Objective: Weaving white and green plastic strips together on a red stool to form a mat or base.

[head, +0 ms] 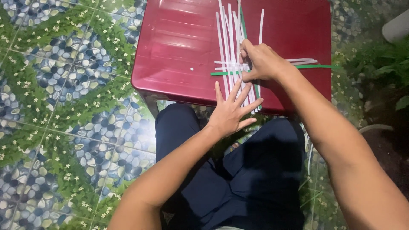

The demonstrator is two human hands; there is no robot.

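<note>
On red surface [179,47]: weave of paper strips [230,51] barely begun — long white strips laid near-to-far, only a few white + green cross strips in. Left hand [232,111] splayed flat on near ends; right hand [260,61] pinching crossing. Most weaving left, prob.

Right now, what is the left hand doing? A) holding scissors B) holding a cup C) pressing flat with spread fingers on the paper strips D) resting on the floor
C: the left hand lies open, fingers spread, on the near ends of the white paper strips at the edge of the red table, while the right hand pinches the strips where they cross.
</note>
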